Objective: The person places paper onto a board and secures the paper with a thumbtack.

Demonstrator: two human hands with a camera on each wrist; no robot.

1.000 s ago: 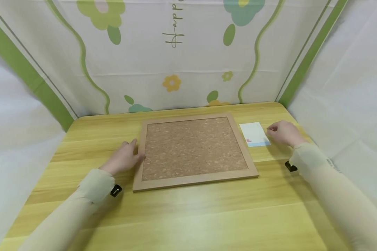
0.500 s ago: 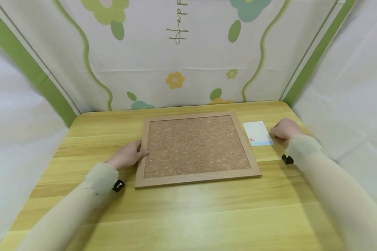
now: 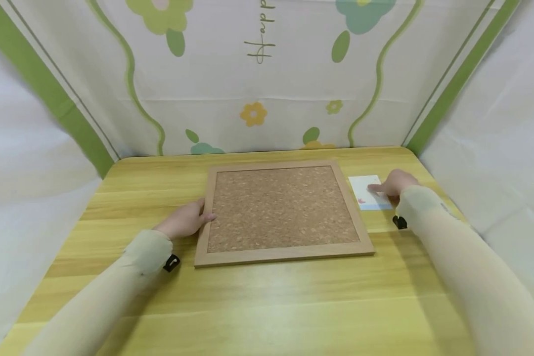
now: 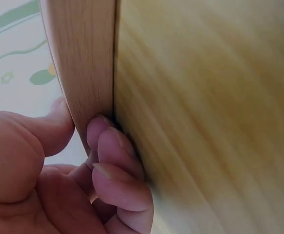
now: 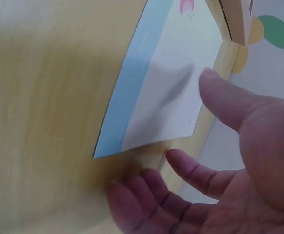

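A cork board [image 3: 280, 210] with a pale wooden frame lies flat on the wooden table. My left hand [image 3: 183, 221] grips its left edge, thumb on top of the frame and fingers curled against the side. The left wrist view shows the fingertips right along the bottom of the wooden frame [image 4: 86, 63]. To the right of the board lies a white note paper [image 5: 166, 92] with a blue band and a small pink picture. My right hand [image 3: 396, 183] hovers at its right edge. The thumb reaches over the sheet, and the other fingers stay beside the edge, apart from the thumb.
The wooden table [image 3: 267, 301] reaches back to a white curtain [image 3: 196, 79] with printed flowers and lettering. White cloth sides [image 3: 498, 163] stand to the left and right. Small black clips hang at both wrists.
My left hand has moved right and taken hold of the board's left edge. My right hand, beside the note paper before, has come left, and its thumb now extends over the sheet.
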